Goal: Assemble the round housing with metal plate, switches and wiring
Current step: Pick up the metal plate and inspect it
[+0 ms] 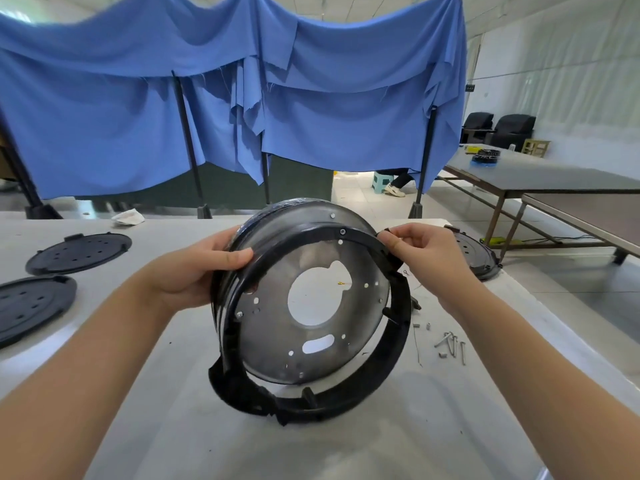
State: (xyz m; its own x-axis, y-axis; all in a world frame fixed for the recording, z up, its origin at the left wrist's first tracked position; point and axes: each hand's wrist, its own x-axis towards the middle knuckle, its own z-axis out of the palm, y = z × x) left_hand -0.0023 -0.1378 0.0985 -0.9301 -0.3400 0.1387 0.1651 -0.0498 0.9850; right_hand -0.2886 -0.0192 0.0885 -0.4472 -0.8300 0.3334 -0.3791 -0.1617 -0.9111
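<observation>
Two bare hands hold the round housing (311,313) tilted on edge above the white table (346,445), its lower rim resting on the tabletop. The left hand (194,271) grips the upper left rim, thumb laid across the black ring (401,327) and fingers curled behind the wall. The right hand (419,247) pinches the upper right edge of the ring, thumb and forefinger closed narrowly on a small black tab there. Inside the ring sits the metal plate (277,306), a grey disc with a large central opening, an oblong slot lower down and many small holes. Loose screws (450,344) lie on the table just right of the housing, near a thin wire (415,344). Two black round covers (79,252) lie well apart at the left; the near one (31,306) is cut by the frame edge. Another dark round part (479,258) lies behind the right hand. Blue cloth (207,98) hangs across the background.
</observation>
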